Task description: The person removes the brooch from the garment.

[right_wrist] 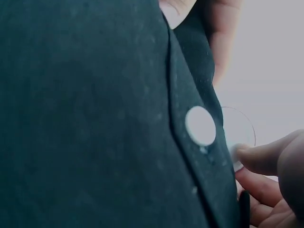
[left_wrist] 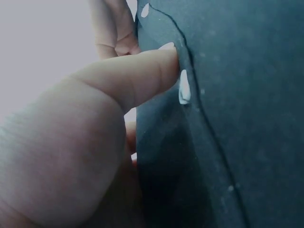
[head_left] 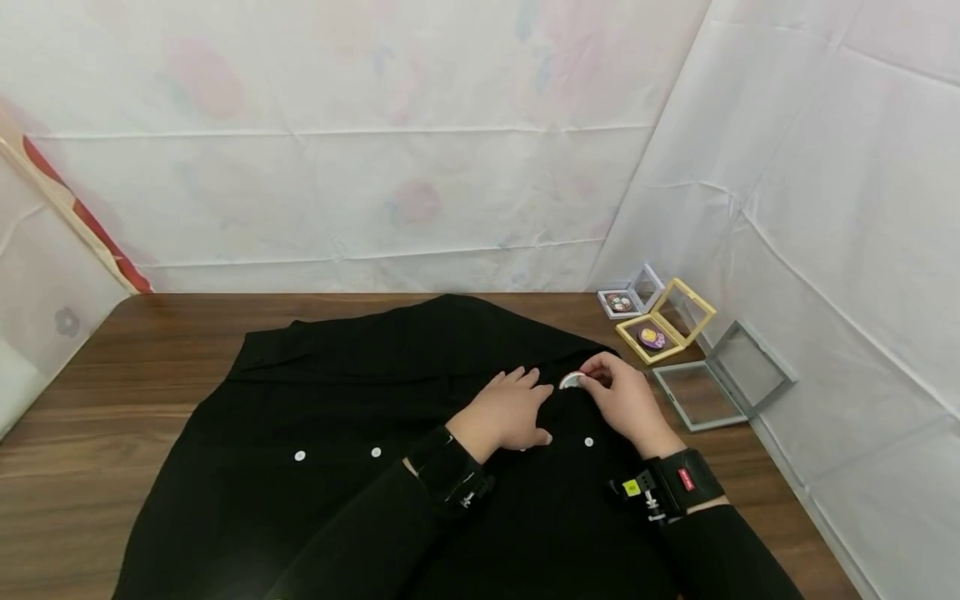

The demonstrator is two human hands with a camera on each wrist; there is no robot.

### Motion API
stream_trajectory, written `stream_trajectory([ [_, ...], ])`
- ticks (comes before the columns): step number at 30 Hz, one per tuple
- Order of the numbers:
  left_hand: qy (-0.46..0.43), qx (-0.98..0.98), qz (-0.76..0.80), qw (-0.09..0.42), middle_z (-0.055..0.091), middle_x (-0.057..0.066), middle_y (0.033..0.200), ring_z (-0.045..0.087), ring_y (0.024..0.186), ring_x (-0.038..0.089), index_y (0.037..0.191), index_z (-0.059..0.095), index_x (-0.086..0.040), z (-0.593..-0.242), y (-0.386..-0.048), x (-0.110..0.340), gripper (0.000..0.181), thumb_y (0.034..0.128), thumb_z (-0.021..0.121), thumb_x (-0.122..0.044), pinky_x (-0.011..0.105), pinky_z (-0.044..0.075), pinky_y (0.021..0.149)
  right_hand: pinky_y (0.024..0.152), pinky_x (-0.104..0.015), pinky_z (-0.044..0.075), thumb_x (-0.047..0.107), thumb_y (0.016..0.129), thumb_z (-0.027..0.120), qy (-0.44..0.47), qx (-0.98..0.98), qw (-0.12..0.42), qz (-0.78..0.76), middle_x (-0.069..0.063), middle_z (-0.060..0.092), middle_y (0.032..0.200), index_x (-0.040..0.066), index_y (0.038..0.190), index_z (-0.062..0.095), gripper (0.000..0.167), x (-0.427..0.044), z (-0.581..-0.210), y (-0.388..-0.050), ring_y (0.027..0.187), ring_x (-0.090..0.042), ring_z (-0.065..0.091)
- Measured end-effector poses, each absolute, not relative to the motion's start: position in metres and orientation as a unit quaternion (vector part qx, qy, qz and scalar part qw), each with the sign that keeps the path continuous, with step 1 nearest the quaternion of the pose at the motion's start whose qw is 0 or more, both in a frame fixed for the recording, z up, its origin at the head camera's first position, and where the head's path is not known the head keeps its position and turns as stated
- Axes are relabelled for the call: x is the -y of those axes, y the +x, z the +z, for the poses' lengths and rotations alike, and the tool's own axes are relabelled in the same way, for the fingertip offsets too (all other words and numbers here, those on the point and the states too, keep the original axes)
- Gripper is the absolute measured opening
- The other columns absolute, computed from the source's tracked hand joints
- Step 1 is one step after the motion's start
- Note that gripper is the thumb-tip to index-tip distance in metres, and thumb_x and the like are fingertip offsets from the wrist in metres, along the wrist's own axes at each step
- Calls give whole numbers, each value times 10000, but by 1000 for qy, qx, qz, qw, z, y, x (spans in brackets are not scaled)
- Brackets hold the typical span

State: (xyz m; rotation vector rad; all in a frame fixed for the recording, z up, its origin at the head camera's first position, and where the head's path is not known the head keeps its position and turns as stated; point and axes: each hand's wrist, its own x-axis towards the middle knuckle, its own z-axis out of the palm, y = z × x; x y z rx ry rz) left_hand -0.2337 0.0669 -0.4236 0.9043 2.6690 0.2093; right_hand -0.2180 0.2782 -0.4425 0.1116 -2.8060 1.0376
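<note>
1. Pinching a round, pale disc with a reddish edge (head_left: pixel 572 380) between thumb and fingers, the right hand (head_left: pixel 624 402) is over the far right part of a black cloth garment (head_left: pixel 315 392). The left hand (head_left: pixel 502 414) lies on the cloth just left of the disc, fingers spread and fairly straight, with nothing seen in its hold.
2. Slipping looks the likeliest trouble: the disc seems gripped near its rim, so a small twist could drop it onto the garment or the brown wooden surface (head_left: pixel 45 500).
3. Bunching is another risk; the cloth looks loose, and light pressure from the left hand might let it slide, leaving the disc crooked.
4. Swinging the right forearm outward could knock the open grey rectangular frame (head_left: pixel 718 423), perhaps into the open yellow square case (head_left: pixel 633 345) beyond it.
5. Only the head view shows that frame, that case with its purple-and-yellow round badge (head_left: pixel 651 337), and the small pale lilac case (head_left: pixel 609 313) farthest away.
6. Looking closer, the left wrist view shows the thumb just beside a white button (left_wrist: pixel 184 88); the right wrist view shows the disc partly hidden by the garment's edge. Whether it carries a pin, I cannot tell.
</note>
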Motion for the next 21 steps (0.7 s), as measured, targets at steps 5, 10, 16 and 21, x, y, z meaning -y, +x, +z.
stream_trajectory([
  [5,316,-933,72,159,276,65,1683,220,1550,286,1601,406,-216,-423,-234,-68,758,965,694,-512,489,201,1237,854,-453,522,150,1022,677,56,934,90,341,-70,695,1127,113,1168,745,166,-276,-444,-218,968,-244,660],
  [10,322,-931,83,151,279,74,1682,251,1540,279,1629,339,-205,-424,-235,-70,818,958,716,-485,459,220,1234,840,-446,533,143,1018,683,58,934,109,334,-80,700,1129,97,1199,743,196,-274,-444,-218,967,-250,666],
  [16,354,-923,86,122,196,91,1706,262,1537,246,1665,209,-211,-424,-234,-71,922,951,753,-423,424,247,1228,846,-459,524,134,1020,676,43,938,97,330,-73,696,1079,112,1122,732,118,-275,-445,-217,947,-251,661],
  [21,360,-923,71,119,171,88,1712,235,1545,279,1661,233,-242,-424,-234,-71,879,963,729,-443,438,224,1235,852,-452,515,135,1006,696,58,944,66,318,-90,670,1159,95,1211,728,211,-276,-446,-218,965,-246,642],
])
